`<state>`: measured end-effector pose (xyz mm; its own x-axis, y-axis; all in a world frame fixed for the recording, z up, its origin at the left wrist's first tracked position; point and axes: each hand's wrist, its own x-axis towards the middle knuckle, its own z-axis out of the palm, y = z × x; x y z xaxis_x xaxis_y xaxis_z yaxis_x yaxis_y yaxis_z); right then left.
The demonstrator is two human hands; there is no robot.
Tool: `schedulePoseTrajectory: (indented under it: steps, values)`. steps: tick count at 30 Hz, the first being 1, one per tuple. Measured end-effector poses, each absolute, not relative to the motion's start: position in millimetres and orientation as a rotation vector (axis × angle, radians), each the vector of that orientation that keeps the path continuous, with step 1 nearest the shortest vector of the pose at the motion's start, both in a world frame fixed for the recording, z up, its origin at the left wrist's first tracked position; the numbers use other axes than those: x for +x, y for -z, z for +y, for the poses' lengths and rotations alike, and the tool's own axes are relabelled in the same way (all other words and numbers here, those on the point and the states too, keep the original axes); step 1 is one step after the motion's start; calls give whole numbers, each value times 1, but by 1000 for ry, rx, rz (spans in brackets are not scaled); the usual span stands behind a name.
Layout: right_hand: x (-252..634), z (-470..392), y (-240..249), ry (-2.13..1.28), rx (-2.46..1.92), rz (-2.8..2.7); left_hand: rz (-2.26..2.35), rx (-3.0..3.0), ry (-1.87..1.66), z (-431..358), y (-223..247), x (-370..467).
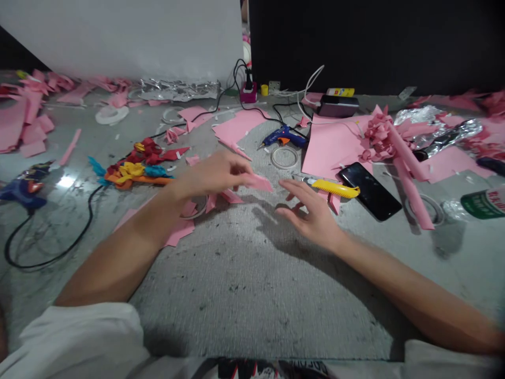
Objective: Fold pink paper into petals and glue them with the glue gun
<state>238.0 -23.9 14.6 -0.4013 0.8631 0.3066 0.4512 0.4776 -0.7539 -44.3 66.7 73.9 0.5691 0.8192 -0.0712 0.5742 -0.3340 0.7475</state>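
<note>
Between the fingertips of my left hand (pixel 221 173) is a small piece of pink paper (pixel 259 182), held just above the table. My right hand (pixel 310 213) is a little to the right of it, fingers apart, with nothing in it. A yellow utility knife (pixel 335 188) lies just beyond my right hand, its tip partly behind the fingers. Under and beside my left forearm are pink paper scraps (pixel 179 231) and a roll of tape (pixel 197 207), partly hidden. Farther back, a blue glue gun (pixel 284 137) lies behind a second tape roll (pixel 284 157).
A black phone (pixel 370 190) and a rolled pink paper tube (pixel 412 192) lie to the right, near a green-labelled bottle (pixel 483 204). At left are colourful folded paper pieces (pixel 132 171) and another glue gun (pixel 26 187) with its cord. Crumpled foil (pixel 179 89) lies along the back.
</note>
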Motion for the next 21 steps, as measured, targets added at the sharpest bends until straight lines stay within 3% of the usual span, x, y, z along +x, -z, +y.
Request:
schedulePoseTrajectory:
  steps: [7, 14, 21]
  values:
    - [218, -36, -23, -1345, -1134, -2029, 975, 2151, -476, -3, -67, -18]
    - [220, -24, -21, -1296, -1216, -1779, 1570, 2249, -744, -11, -68, -84]
    - [227, -12, 1, -1245, -1266, -1585, 1968, 2302, -164, -13, -49, -110]
